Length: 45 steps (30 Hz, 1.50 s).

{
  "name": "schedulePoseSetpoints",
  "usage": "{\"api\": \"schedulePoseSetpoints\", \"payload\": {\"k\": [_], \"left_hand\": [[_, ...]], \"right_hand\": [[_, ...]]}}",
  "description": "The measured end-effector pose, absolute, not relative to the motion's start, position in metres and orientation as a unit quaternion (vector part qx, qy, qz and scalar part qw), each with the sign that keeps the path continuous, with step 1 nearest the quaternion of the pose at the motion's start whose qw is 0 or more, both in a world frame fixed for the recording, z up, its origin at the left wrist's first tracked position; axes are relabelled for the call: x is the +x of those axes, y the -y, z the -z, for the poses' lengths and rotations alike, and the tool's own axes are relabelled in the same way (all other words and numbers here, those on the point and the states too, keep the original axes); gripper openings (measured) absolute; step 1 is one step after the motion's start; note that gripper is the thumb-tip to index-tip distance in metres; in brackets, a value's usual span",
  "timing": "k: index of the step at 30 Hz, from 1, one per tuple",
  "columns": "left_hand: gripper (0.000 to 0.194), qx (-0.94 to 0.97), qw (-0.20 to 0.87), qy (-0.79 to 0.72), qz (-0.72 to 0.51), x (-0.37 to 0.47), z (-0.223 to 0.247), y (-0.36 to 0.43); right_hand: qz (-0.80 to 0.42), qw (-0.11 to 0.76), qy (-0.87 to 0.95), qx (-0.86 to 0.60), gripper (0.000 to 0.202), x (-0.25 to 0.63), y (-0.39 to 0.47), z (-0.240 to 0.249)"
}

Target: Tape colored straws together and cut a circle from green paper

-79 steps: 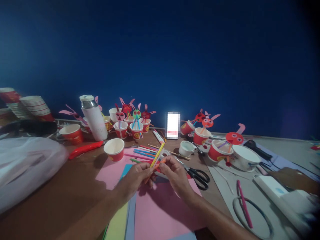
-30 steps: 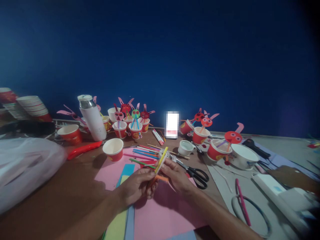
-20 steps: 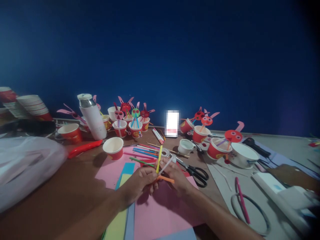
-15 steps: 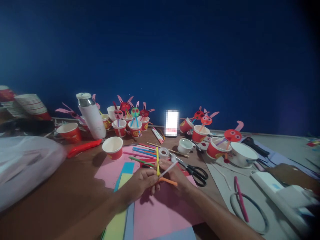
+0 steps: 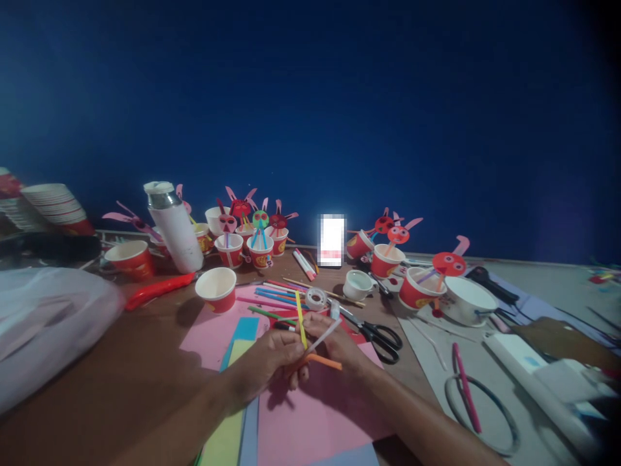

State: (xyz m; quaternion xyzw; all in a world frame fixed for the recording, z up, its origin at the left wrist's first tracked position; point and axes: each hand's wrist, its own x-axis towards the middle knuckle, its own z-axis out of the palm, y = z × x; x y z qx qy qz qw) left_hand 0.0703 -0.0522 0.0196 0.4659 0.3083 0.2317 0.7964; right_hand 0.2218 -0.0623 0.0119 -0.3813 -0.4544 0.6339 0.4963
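Cup (image 5: 216, 292) at left hand's 10 o'clock | left hand (image 5: 277, 355) pinched shut on yellow straw (image 5: 299, 318), long axis near 12, over pink paper (image 5: 310, 421) | white straw (image 5: 326, 332) pointing between 1 and 2 | orange straw (image 5: 328, 362) between 3 and 4 | right hand (image 5: 338, 342) half-curled, grip cannot be told | scissors (image 5: 374, 331) at its 3

My fingers (image 5: 290, 350) hide one end of the yellow straw (image 5: 300, 314) and of the orange straw (image 5: 326, 362). The bright screen (image 5: 332, 234) is too blurry to read. The left edge cuts off the white bag (image 5: 63, 310).
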Motion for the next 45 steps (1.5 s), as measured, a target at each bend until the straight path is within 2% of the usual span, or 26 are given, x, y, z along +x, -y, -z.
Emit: {"api": "schedulePoseSetpoints", "payload": {"k": [3, 13, 21, 26, 35, 40, 45], "left_hand": [[0.027, 0.472, 0.793, -0.302, -0.24, 0.071, -0.02, 0.052], [0.028, 0.48, 0.779, -0.308, -0.261, 0.074, -0.014, 0.055], [0.022, 0.352, 0.788, -0.333, -0.38, 0.081, -0.007, 0.048], [0.02, 0.323, 0.781, -0.336, -0.415, 0.079, -0.006, 0.043], [0.021, 0.387, 0.714, -0.354, -0.463, 0.082, -0.008, 0.046], [0.02, 0.405, 0.701, -0.352, -0.47, 0.083, -0.003, 0.049], [0.018, 0.382, 0.733, -0.318, -0.464, 0.086, -0.002, 0.05]], "right_hand": [[-0.698, 0.49, 0.386, -0.353, 0.023, 0.221, 0.063, -0.013], [-0.69, 0.49, 0.396, -0.357, 0.025, 0.223, 0.061, -0.012], [-0.687, 0.561, 0.312, -0.341, 0.019, 0.211, 0.061, -0.011], [-0.667, 0.545, 0.376, -0.342, 0.019, 0.211, 0.06, -0.009], [-0.525, 0.566, 0.477, -0.419, 0.021, 0.211, 0.064, 0.002], [-0.565, 0.539, 0.469, -0.413, 0.016, 0.204, 0.07, -0.009], [-0.547, 0.524, 0.488, -0.433, 0.017, 0.204, 0.07, -0.016]]}}
